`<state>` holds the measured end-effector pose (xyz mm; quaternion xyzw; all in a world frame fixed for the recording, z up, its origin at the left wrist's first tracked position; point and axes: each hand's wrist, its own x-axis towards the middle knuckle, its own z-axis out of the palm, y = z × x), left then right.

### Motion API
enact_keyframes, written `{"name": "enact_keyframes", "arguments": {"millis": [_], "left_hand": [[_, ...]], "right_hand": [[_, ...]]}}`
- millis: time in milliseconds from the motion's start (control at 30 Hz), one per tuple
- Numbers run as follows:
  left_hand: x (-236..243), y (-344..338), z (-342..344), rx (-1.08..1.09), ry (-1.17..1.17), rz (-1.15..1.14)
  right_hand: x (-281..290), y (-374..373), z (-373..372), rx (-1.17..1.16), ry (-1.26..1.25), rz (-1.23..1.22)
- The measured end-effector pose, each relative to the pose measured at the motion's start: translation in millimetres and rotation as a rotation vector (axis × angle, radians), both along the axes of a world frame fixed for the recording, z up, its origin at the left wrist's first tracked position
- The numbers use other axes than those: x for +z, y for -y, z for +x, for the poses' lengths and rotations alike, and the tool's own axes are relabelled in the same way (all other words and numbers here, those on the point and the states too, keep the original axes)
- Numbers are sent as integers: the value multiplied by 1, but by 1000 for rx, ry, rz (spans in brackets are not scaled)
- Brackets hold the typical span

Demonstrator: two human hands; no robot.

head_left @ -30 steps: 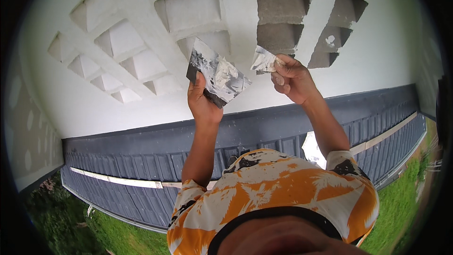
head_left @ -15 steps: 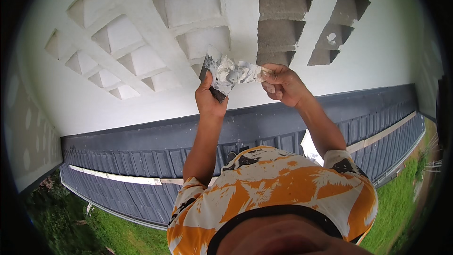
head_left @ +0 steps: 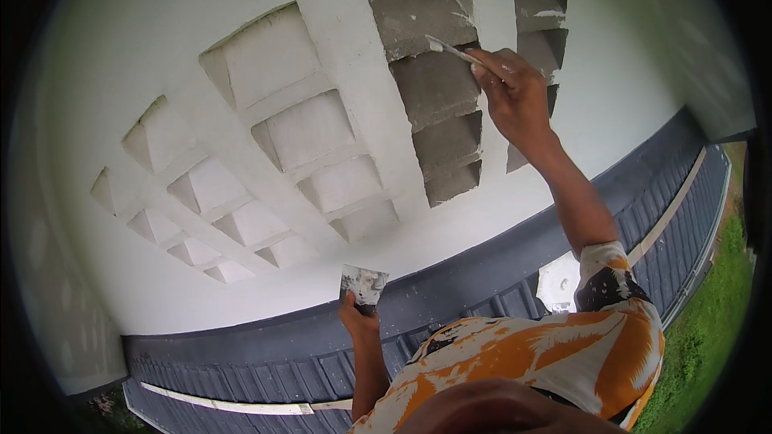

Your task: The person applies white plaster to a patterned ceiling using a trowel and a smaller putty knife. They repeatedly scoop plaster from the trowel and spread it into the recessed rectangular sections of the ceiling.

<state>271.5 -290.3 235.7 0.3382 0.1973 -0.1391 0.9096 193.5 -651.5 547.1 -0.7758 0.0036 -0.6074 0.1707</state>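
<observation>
Putty knife point(head_left: 450, 51) up at the bare grey recess point(head_left: 428, 72), blade tip on the block face near its top.

Most of the wall point(head_left: 563, 137) and the left-hand recesses point(head_left: 277, 120) look white and coated; the two grey columns on the right are bare but for a few smears, so that's what is left, I'd say. Right hand point(head_left: 515, 88) is closed around the knife handle, fingers wrapped tight. Left hand point(head_left: 359, 313) hangs low over the dark roof point(head_left: 482, 289), fist gripping a putty-loaded scraper point(head_left: 363, 283).
</observation>
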Motion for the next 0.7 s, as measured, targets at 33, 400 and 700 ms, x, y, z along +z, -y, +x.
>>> {"name": "enact_keyframes", "arguments": {"millis": [33, 400, 700], "left_hand": [[-13, -6, -3, 1, 0, 13], [-64, -24, -19, 24, -197, 21], [-71, -42, -3, 8, -153, 2]], "right_hand": [[17, 5, 10, -306, 55, -215], [77, 70, 120, -727, -271, -571], [99, 65, 135, -635, -481, -658]]}}
